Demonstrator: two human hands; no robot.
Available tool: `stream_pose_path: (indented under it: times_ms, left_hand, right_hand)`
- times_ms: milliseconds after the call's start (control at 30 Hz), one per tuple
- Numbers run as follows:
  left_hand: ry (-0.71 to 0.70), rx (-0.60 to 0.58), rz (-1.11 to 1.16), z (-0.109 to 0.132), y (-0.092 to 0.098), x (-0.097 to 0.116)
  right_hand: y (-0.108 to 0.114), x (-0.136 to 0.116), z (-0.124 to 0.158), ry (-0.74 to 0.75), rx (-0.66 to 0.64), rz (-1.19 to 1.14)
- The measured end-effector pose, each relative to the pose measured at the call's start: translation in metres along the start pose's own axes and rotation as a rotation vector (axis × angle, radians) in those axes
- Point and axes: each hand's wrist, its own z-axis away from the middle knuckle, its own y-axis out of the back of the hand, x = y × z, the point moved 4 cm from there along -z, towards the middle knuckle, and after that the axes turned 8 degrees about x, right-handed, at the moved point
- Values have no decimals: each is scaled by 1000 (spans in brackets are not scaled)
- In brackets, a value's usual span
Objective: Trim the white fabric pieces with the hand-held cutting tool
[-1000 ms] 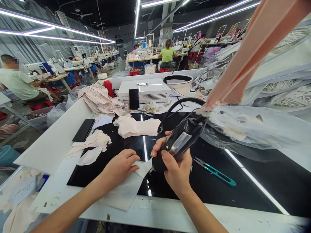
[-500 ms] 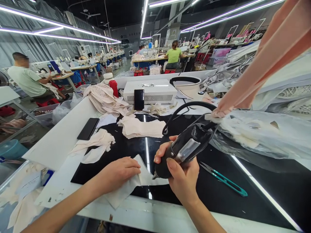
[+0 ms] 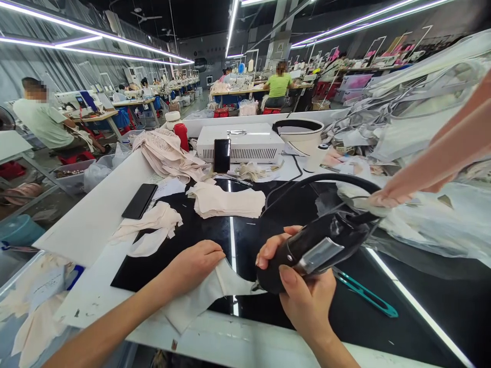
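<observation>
My right hand is wrapped around a black corded handheld tool with a small metal tip. Its tip points left, at the narrow right end of a pale cream fabric piece; whether they touch I cannot tell. My left hand is closed on the upper edge of that fabric, fingertips curled together. The fabric lies over the front edge of the black work surface. From the tool's back end a thick black cable runs off, with a pink cloth strip tied around it.
Teal-handled thread snips lie right of my right hand, partly covered by it. Stacked cream pieces sit ahead, loose ones at left beside a black phone. A white vented box stands behind. Bagged fabric is at right.
My right hand has moved right and slightly down with the tool, now more level. My left fingers have curled tighter on the fabric. The pink strip has swung lower and to the right.
</observation>
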Motion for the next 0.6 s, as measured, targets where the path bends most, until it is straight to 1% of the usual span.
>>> stream_pose_path:
  times_ms: [133, 300, 467, 600]
  left_hand:
    - [-1, 3, -5, 6, 3, 2]
    - [-18, -10, -34, 13, 2, 2]
    - [-18, -1, -27, 16, 4, 5]
    - [-5, 24, -9, 15, 6, 8]
  right_hand:
    - [-1, -3, 1, 11, -18, -4]
    - [-2, -4, 2, 3, -31, 8]
    - [-1, -4, 1, -20, -18, 22]
    - [-8, -1, -9, -5, 19, 32]
